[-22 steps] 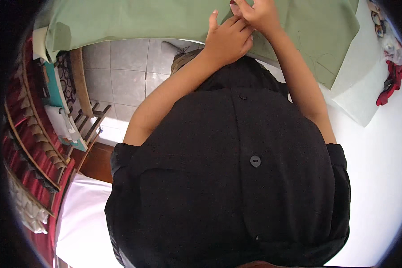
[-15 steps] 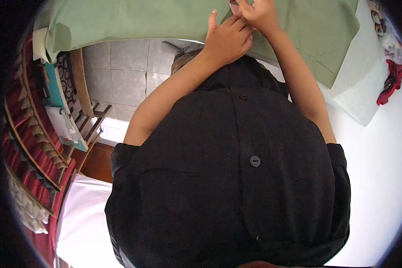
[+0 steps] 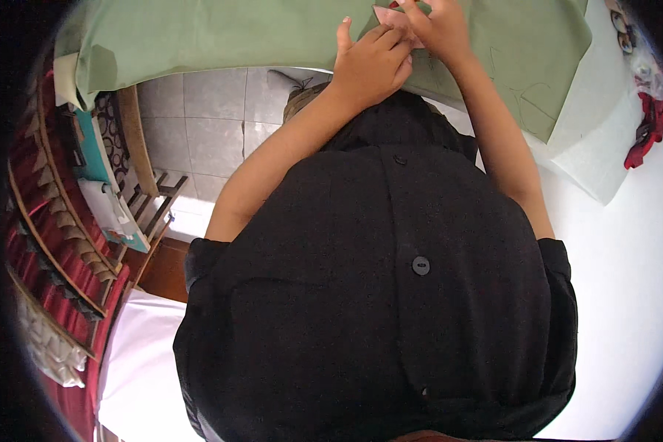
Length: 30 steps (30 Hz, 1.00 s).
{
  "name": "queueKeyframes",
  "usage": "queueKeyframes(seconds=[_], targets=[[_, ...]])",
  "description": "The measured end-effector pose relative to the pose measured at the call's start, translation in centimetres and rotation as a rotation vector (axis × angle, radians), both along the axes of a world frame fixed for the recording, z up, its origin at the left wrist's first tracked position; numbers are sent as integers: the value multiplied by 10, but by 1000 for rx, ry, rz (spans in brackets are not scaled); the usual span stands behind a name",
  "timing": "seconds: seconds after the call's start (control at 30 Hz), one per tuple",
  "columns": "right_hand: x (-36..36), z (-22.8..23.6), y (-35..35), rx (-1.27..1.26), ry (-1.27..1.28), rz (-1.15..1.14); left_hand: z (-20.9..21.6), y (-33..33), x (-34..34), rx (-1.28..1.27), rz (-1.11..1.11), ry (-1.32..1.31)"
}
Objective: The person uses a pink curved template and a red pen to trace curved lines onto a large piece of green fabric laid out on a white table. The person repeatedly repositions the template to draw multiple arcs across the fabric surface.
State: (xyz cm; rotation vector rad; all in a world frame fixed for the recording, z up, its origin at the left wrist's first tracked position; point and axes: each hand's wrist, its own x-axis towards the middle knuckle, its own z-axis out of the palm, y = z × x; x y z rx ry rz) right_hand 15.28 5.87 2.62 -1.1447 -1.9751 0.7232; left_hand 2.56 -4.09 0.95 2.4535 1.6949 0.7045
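Green cloth [image 3: 221,37] is spread in front of me along the top of the view. On it lies a small flat pink piece [image 3: 387,15] with a pointed corner, partly covered by my hands. My left hand [image 3: 372,66] rests with its fingers stretched over this piece and its thumb raised apart. Close beside it, my right hand [image 3: 443,29] is closed in a pinch on a small red object [image 3: 394,4] at the piece's far edge. Fingers and the frame's edge hide most of the red object, so its kind does not show.
Loose dark thread [image 3: 527,103] lies on the cloth at right. White sheeting [image 3: 586,155] hangs below its corner, near a red cloth scrap [image 3: 648,132]. To the left are a wooden rack [image 3: 144,147], red ruffled fabric [image 3: 51,243] and grey floor tiles [image 3: 214,103].
Both hands have shifted slightly, the right one a little to the right. More of the pink piece now shows between them. The left hand still lies over it.
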Motion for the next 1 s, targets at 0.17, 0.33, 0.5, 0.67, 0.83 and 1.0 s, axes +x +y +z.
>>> queueKeyframes(seconds=[0.17, 0.33, 0.5, 0.67, 0.83, 1.0], targets=[[30, -1, 3, 172, -129, 57, 0, 2, 0, -6, 5, 8], [47, 11, -5, -223, -17, -36, 0, 6, -3, -20, -27, -3], [62, 14, -13, -145, -141, -90, 3, 11, -7, -67, -70, 26], [73, 10, -21, -66, -40, -139, 7, 23, -8, -22, -125, 82], [81, 4, -27, -98, 8, -186, 13, 29, -12, -107, -153, 164], [80, -3, -38, -83, 48, -298, 10, 35, -19, -117, -184, 146]])
